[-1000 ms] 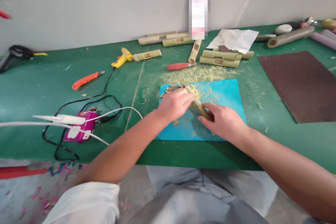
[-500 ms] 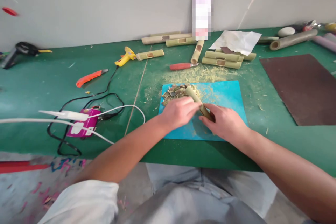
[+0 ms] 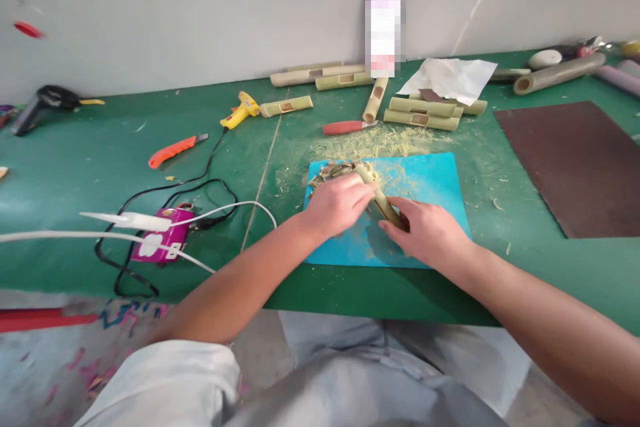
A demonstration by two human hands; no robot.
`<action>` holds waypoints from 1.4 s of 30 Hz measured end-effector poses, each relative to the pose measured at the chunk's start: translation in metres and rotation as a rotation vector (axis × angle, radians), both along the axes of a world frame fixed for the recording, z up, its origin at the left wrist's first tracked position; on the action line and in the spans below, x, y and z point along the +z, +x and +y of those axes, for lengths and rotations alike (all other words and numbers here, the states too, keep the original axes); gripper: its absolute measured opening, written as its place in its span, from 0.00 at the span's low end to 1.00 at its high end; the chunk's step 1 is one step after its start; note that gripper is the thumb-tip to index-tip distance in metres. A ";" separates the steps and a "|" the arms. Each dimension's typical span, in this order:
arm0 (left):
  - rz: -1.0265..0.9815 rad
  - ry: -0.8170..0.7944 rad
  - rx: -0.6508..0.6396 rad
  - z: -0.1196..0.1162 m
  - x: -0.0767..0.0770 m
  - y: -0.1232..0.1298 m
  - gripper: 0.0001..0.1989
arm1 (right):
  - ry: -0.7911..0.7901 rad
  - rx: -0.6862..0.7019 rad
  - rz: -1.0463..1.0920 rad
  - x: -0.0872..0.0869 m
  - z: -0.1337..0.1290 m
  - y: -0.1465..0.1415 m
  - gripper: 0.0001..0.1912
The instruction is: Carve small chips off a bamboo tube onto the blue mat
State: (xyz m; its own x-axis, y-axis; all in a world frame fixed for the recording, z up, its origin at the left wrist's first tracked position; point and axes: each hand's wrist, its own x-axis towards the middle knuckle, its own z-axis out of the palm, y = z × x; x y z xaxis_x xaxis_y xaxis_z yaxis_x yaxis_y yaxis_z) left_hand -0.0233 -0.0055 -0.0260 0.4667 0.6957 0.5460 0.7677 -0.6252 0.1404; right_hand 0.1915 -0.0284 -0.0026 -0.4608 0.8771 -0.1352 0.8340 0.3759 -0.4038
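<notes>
A pale green bamboo tube (image 3: 385, 205) lies slanted over a blue mat (image 3: 437, 177), its far end toward the upper left. My right hand (image 3: 427, 230) is closed around its near end, thumb on one side and fingers on the other. My left hand (image 3: 341, 203) is closed too, its fingertips pressed together against the tube's upper part. Whatever is between those fingers is hidden. Dark bamboo chips (image 3: 327, 175) are heaped at the mat's far left corner, partly behind my left hand. Pale dust is scattered on the mat.
Beyond the mat are shavings (image 3: 395, 141), a red-handled knife (image 3: 345, 127) and notched bamboo tubes (image 3: 420, 120). To the left lie an orange cutter (image 3: 173, 151), a yellow glue gun (image 3: 241, 111) and a magenta power strip (image 3: 175, 223) with cords. A brown sheet (image 3: 575, 167) lies right.
My left hand has slid up along the bamboo tube, away from me and slightly left. The right hand keeps its hold in nearly the same place.
</notes>
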 end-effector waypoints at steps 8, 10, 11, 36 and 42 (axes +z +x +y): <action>0.014 -0.010 0.008 -0.003 0.000 0.001 0.15 | 0.014 -0.001 0.012 -0.001 0.000 0.001 0.18; 0.021 -0.015 -0.011 -0.003 0.001 0.002 0.14 | 0.010 0.002 0.012 -0.001 0.000 0.001 0.17; 0.011 -0.009 0.022 -0.002 0.001 0.001 0.14 | 0.010 -0.001 0.013 -0.001 0.000 0.001 0.18; 0.002 0.039 0.032 -0.005 0.002 0.004 0.15 | 0.014 0.007 0.036 0.001 0.001 0.001 0.15; 0.029 -0.034 -0.013 -0.007 0.001 0.004 0.14 | 0.006 0.014 0.028 0.001 0.001 0.001 0.16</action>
